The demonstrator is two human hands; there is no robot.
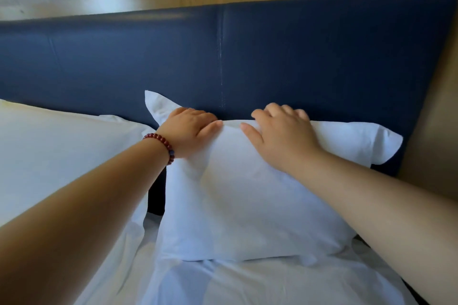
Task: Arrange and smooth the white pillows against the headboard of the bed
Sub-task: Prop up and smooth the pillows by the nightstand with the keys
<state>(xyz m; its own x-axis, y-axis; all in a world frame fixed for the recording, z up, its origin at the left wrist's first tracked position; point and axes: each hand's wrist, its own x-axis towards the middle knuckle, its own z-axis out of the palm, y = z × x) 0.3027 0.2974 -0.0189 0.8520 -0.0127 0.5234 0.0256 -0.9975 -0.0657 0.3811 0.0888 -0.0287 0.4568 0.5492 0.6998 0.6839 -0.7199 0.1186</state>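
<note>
We have the white pillow (247,193) leaning on the blue headboard (309,57), our left hand (190,129) and right hand (285,136) both curled over its top edge, gripping it. A second pillow (62,151) lies against the headboard too.

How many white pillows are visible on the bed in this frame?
2. The right pillow leans against the headboard; the left pillow lies beside it, cropped by the frame edge. More could be outside view.
</note>
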